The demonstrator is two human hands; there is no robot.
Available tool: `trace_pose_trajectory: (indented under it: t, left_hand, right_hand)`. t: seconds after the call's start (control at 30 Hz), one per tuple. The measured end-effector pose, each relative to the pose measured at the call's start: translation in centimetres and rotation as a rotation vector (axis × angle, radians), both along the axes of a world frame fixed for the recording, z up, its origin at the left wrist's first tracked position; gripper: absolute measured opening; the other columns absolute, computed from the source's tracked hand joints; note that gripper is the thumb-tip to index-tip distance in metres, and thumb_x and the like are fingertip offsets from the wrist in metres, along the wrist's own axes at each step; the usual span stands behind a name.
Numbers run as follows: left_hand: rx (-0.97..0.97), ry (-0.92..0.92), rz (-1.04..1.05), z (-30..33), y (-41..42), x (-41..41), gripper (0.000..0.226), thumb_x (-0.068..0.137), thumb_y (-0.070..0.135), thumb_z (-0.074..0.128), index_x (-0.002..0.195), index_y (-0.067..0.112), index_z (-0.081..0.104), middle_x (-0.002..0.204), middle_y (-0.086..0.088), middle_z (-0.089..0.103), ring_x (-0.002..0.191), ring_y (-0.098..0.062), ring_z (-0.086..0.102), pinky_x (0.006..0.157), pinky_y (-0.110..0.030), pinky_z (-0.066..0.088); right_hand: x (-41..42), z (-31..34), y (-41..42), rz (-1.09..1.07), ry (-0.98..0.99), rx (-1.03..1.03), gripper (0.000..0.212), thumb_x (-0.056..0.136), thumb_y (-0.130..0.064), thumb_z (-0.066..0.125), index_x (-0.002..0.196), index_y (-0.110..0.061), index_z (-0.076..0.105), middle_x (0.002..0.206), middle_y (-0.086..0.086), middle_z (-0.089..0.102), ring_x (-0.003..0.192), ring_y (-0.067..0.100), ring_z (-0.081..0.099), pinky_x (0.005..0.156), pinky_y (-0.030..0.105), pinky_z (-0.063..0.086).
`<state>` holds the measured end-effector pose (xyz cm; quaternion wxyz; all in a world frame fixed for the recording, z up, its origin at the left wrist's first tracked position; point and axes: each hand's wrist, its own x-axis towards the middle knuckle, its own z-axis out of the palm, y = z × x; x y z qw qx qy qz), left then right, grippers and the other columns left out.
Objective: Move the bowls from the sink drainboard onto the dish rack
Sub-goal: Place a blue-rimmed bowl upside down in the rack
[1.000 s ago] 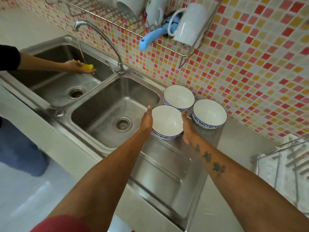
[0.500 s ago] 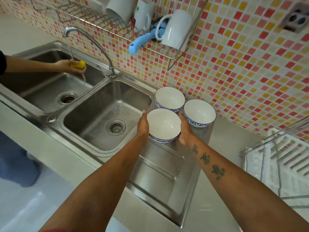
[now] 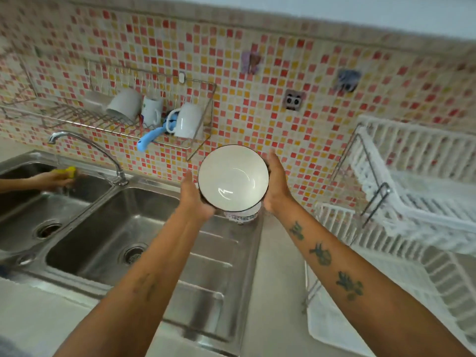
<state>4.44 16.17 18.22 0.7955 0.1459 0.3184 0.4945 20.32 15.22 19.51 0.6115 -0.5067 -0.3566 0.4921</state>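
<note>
Head view: a round white bowl (image 3: 233, 177) with a glossy inside and a thin dark rim is held in the air above the far end of the ribbed stainless steel drainboard (image 3: 206, 253). The left hand (image 3: 192, 199) cups its left side and the right hand (image 3: 275, 188) its right side, palms pressed to the bowl's outer wall. Just below it, part of a second bowl (image 3: 242, 215) with a blue patterned band peeks out on the drainboard. To the right stands a white slatted dish rack (image 3: 412, 202) with metal supports, blurred. Small red, orange and yellow mosaic tiles (image 3: 257, 112) cover the wall behind.
</note>
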Motion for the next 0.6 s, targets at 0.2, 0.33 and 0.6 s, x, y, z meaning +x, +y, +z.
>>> trace_pose_trajectory:
  t: [0.2,0.33,0.6]
  left_hand:
    - [0.358,-0.077,-0.338,9.8,-4.9,2.2,0.055,0.082,0.056,0.056,0.130,0.030,0.062,0.131,-0.012,0.065,0.116,-0.042,0.062,0.094,-0.065,0.047]
    - [0.460,-0.020,-0.514,14.1,-8.5,4.9,0.058,0.083,0.068,0.049,0.123,0.029,0.066,0.124,-0.014,0.069,0.103,-0.043,0.068,0.085,-0.063,0.052]
    - [0.491,0.139,-0.744,18.3,-12.9,12.7,0.078,0.075,0.080,0.047,0.124,0.022,0.064,0.130,-0.015,0.064,0.118,-0.040,0.059,0.095,-0.061,0.048]
  right_hand:
    - [3.0,11.5,-8.2,-0.026,-0.159,0.304,0.049,0.095,-0.051,0.034,0.109,-0.018,0.068,0.114,0.010,0.069,0.111,0.033,0.063,0.101,0.054,0.047]
    - [5.9,15.9,-13.7,-0.073,-0.157,0.428,0.049,0.100,-0.046,0.028,0.111,-0.016,0.064,0.106,0.006,0.069,0.101,0.026,0.067,0.092,0.046,0.052]
    - [13.5,17.6,-20.6,-0.188,-0.116,0.496,0.048,0.100,-0.045,0.024,0.105,-0.020,0.066,0.099,-0.003,0.074,0.092,0.018,0.070,0.082,0.040,0.056]
